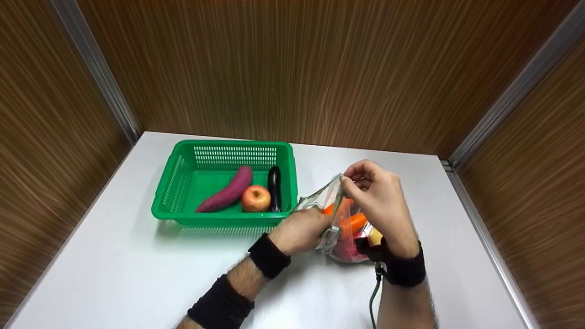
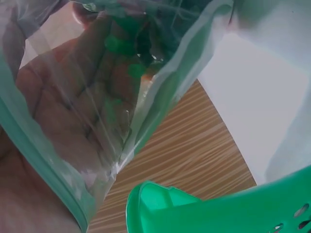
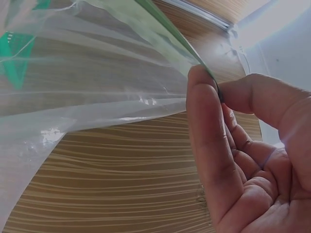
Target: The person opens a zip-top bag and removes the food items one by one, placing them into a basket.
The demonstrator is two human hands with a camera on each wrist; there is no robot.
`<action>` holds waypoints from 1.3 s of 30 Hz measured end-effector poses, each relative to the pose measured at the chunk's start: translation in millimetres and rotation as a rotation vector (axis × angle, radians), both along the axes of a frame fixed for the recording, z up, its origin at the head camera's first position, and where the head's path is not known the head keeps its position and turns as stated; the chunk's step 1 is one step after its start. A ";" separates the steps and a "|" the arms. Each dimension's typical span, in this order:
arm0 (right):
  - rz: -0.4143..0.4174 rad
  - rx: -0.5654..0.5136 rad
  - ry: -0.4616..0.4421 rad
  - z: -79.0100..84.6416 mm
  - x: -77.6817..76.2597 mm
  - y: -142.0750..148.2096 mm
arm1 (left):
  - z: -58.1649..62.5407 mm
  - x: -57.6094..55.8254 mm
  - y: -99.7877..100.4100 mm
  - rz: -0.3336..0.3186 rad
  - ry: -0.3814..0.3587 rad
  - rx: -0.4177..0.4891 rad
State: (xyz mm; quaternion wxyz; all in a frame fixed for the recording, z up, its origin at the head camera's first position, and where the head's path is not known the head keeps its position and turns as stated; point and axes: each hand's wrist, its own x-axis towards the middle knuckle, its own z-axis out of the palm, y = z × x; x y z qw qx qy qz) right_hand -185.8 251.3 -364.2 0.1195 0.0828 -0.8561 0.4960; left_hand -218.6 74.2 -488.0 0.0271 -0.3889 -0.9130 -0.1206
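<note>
A clear zip bag (image 1: 325, 195) with a greenish rim stands on the white table, holding orange carrots (image 1: 354, 223), a reddish-pink round item (image 1: 346, 250) and a yellow item (image 1: 375, 237). My left hand (image 1: 304, 228) reaches in through the bag's mouth. Through the plastic in the left wrist view, its palm and extended fingers (image 2: 82, 97) show, while the fingertips blur among dark shapes. With thumb and index finger, my right hand (image 1: 381, 196) pinches the upper rim and holds the mouth apart. The right wrist view shows this pinch on the rim (image 3: 170, 39) close up.
A green perforated basket (image 1: 224, 219) stands left of the bag. Inside lie a purple sweet potato (image 1: 228, 192), a red-yellow apple (image 1: 256, 198) and a dark eggplant (image 1: 274, 187). Wood-grain panels (image 1: 283, 68) enclose the table (image 1: 114, 274). A cable (image 1: 374, 297) hangs from the right wrist.
</note>
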 end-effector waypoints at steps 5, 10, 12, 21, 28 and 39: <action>0.008 -0.002 0.001 0.5 0.5 -0.7 | 0.1 -0.9 0.5 0.005 -0.044 0.024; 0.014 0.012 -0.002 0.0 0.0 -0.1 | 0.4 -1.4 1.6 0.011 -0.074 0.032; 0.013 0.014 -0.002 -0.4 -0.1 0.3 | 0.1 -1.4 1.9 0.006 -0.085 0.042; 0.015 0.026 0.012 1.1 2.2 -1.1 | -0.8 -1.5 2.7 0.018 -0.162 0.150; 0.037 0.015 0.017 1.3 4.0 -7.8 | -0.6 -2.3 3.8 0.077 -0.213 0.258; 0.022 0.053 0.033 1.3 3.6 -3.8 | 12.3 -5.9 -5.4 0.067 -0.217 0.465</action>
